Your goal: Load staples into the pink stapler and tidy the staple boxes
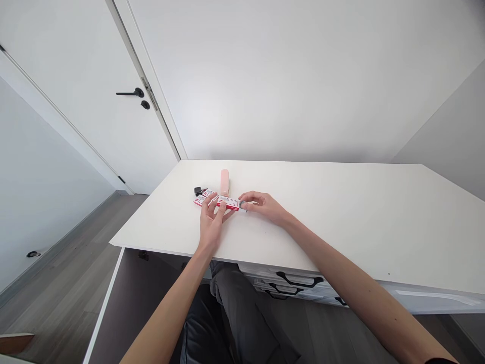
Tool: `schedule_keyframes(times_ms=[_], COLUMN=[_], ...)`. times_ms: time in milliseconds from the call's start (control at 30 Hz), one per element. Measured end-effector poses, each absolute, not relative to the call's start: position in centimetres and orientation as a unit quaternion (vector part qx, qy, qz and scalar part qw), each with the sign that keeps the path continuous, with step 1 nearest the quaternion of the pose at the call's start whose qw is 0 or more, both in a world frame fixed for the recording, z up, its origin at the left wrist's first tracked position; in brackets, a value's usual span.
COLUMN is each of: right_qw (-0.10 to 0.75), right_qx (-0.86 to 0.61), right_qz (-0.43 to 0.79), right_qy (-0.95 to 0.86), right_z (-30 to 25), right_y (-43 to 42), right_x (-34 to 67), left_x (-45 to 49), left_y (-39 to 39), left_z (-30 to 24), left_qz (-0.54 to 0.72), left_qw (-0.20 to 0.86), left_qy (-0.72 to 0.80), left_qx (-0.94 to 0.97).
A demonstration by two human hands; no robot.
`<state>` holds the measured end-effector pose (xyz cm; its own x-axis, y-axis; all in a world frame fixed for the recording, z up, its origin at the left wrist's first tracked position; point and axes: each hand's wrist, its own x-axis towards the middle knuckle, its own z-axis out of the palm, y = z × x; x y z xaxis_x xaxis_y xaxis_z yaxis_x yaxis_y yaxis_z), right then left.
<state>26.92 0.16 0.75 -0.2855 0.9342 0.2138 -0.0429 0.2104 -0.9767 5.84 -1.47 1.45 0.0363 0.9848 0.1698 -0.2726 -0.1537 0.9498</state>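
A small red and white box [228,203] lies on the white desk [341,212], with a second red and white box [207,195] just behind it. My left hand [213,217] rests its fingers on the front box's left end. My right hand [263,205] pinches a small grey item [243,205] at the box's right end; I cannot make out what it is. A pink stapler [225,182] lies beyond the boxes, and a small black object [197,190] sits at their left.
Drawers with black handles [299,280] sit under the desk's front edge. A white door with a black handle [131,93] stands at the left. Grey wood floor [56,283] runs along the left side. My legs [235,323] are under the desk.
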Motion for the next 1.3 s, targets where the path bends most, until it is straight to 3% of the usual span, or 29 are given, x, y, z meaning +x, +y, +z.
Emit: schedule_keyframes(times_ms=[500, 1300], right_qw=[0.445, 0.433], right_qx=[-0.402, -0.384], right_qz=[0.472, 0.571], right_qy=[-0.646, -0.583], right_z=[0.25, 0.21], right_y=[0.43, 0.49], right_x=[27.23, 27.16], left_x=[5.75, 5.68], left_y=[-1.08, -0.98], left_z=[0.83, 0.75], left_qz=[0.590, 0.592], left_qw=[0.573, 0.600], left_qy=[0.344, 0.329], left_qx=[0.452, 0.426])
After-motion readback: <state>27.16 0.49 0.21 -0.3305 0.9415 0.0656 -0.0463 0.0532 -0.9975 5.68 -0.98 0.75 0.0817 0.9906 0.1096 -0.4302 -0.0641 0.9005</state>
